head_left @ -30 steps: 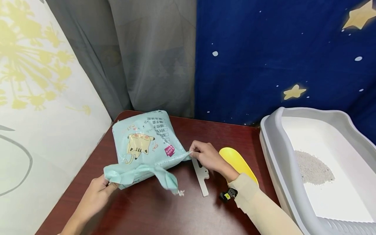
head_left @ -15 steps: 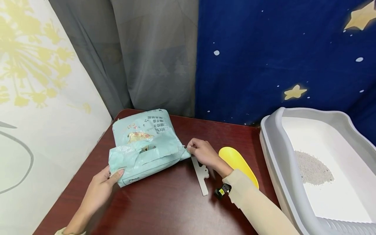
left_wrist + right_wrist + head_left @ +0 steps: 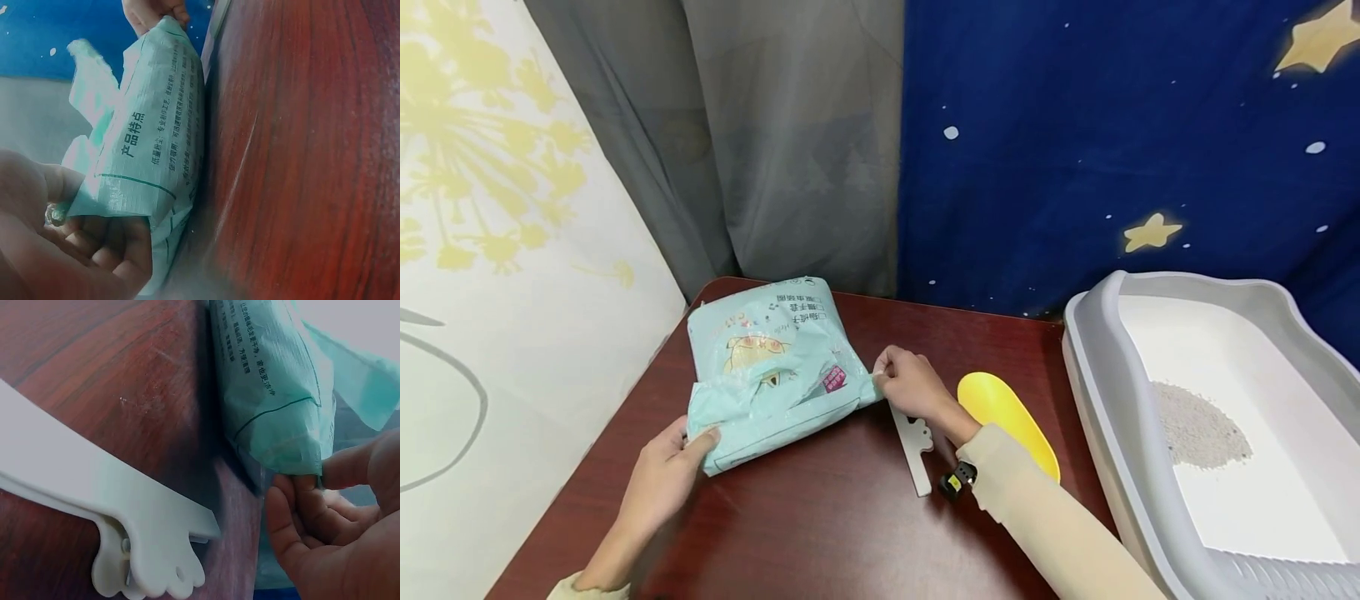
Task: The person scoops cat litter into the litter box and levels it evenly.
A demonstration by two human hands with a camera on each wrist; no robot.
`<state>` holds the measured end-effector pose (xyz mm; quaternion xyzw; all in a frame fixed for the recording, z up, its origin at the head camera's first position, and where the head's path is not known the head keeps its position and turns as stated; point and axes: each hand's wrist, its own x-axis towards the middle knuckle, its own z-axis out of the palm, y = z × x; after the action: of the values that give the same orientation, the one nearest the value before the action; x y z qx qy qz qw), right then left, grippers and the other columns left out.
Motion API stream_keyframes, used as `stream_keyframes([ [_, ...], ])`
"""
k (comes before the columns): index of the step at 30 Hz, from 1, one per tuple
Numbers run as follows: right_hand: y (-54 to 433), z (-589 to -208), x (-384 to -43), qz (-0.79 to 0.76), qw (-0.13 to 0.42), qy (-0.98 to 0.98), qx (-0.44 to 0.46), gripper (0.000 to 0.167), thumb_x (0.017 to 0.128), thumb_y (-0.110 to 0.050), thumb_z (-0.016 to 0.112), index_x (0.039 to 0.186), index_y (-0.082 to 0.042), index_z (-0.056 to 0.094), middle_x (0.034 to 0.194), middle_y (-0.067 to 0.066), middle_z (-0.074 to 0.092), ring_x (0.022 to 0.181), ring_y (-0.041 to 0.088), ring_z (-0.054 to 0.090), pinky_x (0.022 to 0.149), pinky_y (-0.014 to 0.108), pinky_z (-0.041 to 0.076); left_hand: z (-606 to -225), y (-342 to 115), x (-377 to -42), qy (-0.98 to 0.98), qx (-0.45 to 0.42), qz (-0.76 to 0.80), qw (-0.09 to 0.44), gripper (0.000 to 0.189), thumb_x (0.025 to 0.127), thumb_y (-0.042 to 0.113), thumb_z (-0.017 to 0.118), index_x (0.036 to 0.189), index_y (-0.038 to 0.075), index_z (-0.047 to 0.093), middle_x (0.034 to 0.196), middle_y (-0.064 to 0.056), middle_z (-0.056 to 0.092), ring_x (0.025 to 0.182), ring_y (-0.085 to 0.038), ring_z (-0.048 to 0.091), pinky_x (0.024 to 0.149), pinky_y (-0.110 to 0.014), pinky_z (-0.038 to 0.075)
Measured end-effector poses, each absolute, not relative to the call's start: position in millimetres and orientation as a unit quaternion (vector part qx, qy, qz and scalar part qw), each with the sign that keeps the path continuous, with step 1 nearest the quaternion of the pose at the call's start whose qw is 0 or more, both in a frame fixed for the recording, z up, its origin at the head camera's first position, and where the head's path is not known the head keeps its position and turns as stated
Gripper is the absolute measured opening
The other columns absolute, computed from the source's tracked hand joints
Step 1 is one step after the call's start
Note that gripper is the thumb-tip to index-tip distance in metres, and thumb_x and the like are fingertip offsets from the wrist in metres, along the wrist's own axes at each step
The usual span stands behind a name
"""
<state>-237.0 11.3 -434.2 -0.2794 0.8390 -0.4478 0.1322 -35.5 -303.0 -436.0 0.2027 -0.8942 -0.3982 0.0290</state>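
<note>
A light-blue plastic bag [image 3: 820, 350] with a cartoon cat and printed lettering lies on the dark red-brown table. Its near end is folded back over the top, covering part of the cat. My left hand [image 3: 662, 475] pinches the bag's near left corner, thumb on top. At the opposite corner, my right hand [image 3: 913, 385] pinches the bag between thumb and fingers. Both grips show in the wrist views, where the bag's printed side [image 3: 162, 119] stretches between the hands. Just below the right hand lies a white sealing clip [image 3: 144, 519] with a paw-shaped end.
A yellow scoop-shaped dish [image 3: 1000, 412] lies right of the right forearm. Farther right stands a grey-and-white litter tray [image 3: 1097, 400] with a heap of grey litter [image 3: 1198, 425] inside. Curtains [image 3: 805, 150] hang behind the table [image 3: 820, 533]; a white patterned wall [image 3: 512, 350] borders the left.
The loose flap that hung toward me now lies folded back over the bag. The left hand has shifted its thumb on top of the corner; the right hand has moved slightly left.
</note>
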Motion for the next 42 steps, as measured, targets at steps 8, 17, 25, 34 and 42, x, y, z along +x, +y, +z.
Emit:
stream_keyframes([
  [8, 11, -434, -229, -0.427, 0.080, 0.833, -0.343, 0.025, 0.101, 0.009, 0.056, 0.093, -0.011, 0.070, 0.082, 0.002, 0.067, 0.073, 0.016, 0.056, 0.067, 0.031, 0.048, -444, -291, -32, -0.908, 0.158, -0.360, 0.147, 0.032, 0.101, 0.009, 0.074, 0.118, 0.010, 0.047, 0.072, 0.000, 0.055, 0.060, -0.010, 0.046, 0.057, -0.030, 0.038],
  [17, 12, -431, -225, -0.418, 0.085, 0.839, -0.338, 0.045, 0.100, 0.013, 0.052, 0.105, -0.015, 0.087, 0.113, 0.002, 0.081, 0.089, 0.020, 0.063, 0.071, 0.029, 0.050, -447, -286, -33, -0.935, 0.004, -0.242, 0.259, 0.031, 0.096, -0.011, 0.064, 0.104, 0.014, 0.081, 0.071, 0.013, 0.054, 0.056, 0.002, 0.028, 0.047, -0.026, 0.033],
  [25, 15, -427, -225, -0.384, 0.113, 0.840, -0.366, 0.050, 0.098, 0.014, 0.046, 0.113, -0.009, 0.087, 0.116, 0.007, 0.081, 0.088, 0.021, 0.060, 0.072, 0.030, 0.049, -446, -283, -23, -0.962, -0.010, -0.151, 0.227, 0.026, 0.093, 0.007, 0.074, 0.117, 0.012, 0.082, 0.081, 0.001, 0.050, 0.056, -0.009, 0.034, 0.048, -0.033, 0.036],
  [34, 21, -427, -226, -0.366, 0.115, 0.829, -0.407, 0.027, 0.092, -0.003, 0.073, 0.115, -0.007, 0.086, 0.095, -0.003, 0.069, 0.083, 0.016, 0.060, 0.074, 0.029, 0.051, -439, -273, -30, -0.952, -0.105, 0.014, 0.287, 0.055, 0.077, 0.044, 0.089, 0.104, -0.003, 0.076, 0.108, -0.021, 0.054, 0.087, -0.042, 0.051, 0.059, -0.050, 0.046],
  [42, 20, -430, -224, -0.327, 0.076, 0.832, -0.442, 0.028, 0.089, -0.002, 0.088, 0.116, -0.006, 0.085, 0.094, -0.003, 0.066, 0.087, 0.014, 0.061, 0.078, 0.028, 0.055, -437, -265, -56, -0.952, -0.196, 0.059, 0.227, 0.072, 0.067, 0.027, 0.105, 0.117, -0.005, 0.065, 0.110, -0.019, 0.061, 0.096, -0.036, 0.061, 0.074, -0.044, 0.060],
])
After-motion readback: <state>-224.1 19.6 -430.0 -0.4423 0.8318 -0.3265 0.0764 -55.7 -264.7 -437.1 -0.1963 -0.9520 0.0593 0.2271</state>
